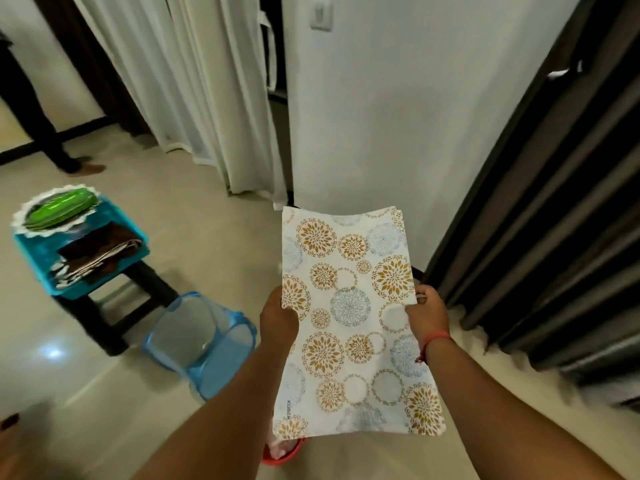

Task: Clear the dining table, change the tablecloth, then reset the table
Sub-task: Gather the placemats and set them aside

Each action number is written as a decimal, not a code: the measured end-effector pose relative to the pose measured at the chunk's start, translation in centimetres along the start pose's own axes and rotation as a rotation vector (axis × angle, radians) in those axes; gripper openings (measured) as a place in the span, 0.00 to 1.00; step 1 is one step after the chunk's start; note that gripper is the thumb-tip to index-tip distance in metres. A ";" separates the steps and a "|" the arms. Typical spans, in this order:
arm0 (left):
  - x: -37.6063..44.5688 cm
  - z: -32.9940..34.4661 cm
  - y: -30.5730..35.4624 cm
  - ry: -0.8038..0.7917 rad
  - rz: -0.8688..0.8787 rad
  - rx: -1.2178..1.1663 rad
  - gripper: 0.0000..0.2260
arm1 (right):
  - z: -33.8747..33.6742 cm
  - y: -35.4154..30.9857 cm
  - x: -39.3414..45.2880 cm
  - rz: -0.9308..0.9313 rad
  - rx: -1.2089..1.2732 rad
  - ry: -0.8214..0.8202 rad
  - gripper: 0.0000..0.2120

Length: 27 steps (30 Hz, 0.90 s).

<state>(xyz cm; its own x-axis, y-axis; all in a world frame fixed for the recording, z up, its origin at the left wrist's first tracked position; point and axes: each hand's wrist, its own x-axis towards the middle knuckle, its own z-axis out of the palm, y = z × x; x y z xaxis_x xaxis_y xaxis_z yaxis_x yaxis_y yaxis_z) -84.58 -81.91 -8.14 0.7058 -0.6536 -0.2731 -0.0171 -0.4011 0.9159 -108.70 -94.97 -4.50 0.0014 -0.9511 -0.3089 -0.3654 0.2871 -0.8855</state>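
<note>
1. Left hand (pixel 280 315): forearm enters from 7 o'clock, fingers curled round the left edge of the folded tablecloth (pixel 353 323), thumb side hidden behind it.
2. Right hand (pixel 426 315): forearm enters from 5 o'clock, thumb on top pinching the right edge; red thread (pixel 434 341) on the wrist.
3. Tablecloth: held flat between both hands above the floor, white with gold and blue floral circles, "KUBER" printed near the lower left.
4. At 9 o'clock, well apart: teal tray (pixel 135 249) on a dark stool (pixel 114 320), carrying green plates (pixel 62 209) and folded dark cloth (pixel 100 256).
5. Blue mesh basket (pixel 204 344) on the floor just beside the stool.
</note>
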 end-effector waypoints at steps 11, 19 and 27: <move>5.9 14.4 4.0 -0.051 0.007 0.030 0.24 | -7.6 0.4 9.9 0.051 -0.019 0.130 0.10; 21.7 19.3 9.4 -0.038 -0.007 -0.075 0.24 | -2.0 -7.7 25.6 0.020 -0.072 0.083 0.11; 37.9 12.0 15.0 0.066 -0.089 -0.127 0.22 | 12.8 -17.7 37.9 -0.077 -0.153 -0.086 0.16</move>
<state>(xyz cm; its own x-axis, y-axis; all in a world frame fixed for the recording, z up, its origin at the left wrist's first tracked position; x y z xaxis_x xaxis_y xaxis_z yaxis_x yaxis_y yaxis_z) -66.60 -120.37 -8.26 0.7458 -0.5738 -0.3384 0.1340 -0.3683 0.9200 -90.26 -134.61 -4.99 0.1122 -0.9543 -0.2769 -0.4985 0.1870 -0.8465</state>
